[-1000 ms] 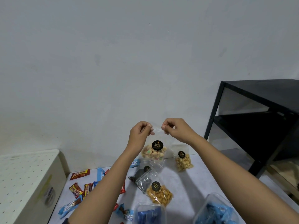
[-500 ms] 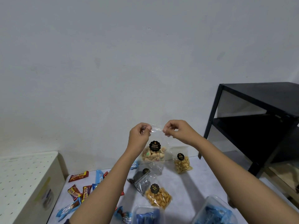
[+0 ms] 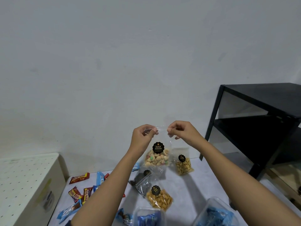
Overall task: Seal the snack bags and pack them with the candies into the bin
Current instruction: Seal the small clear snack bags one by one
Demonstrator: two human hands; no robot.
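Pinching the top strip of the biscuit bag (image 3: 157, 158) with my left hand (image 3: 143, 136) and my right hand (image 3: 180, 132), I hold it up above the table (image 3: 200, 181); my hands have slid further apart along the strip, so I judge this seal nearly closed

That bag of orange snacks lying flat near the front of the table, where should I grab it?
The orange snack bag lies flat, its contents bulging at the near end. Pinch the empty clear top beyond the black sticker, coming from above at the far-left end; that flat strip probably pinches easiest.
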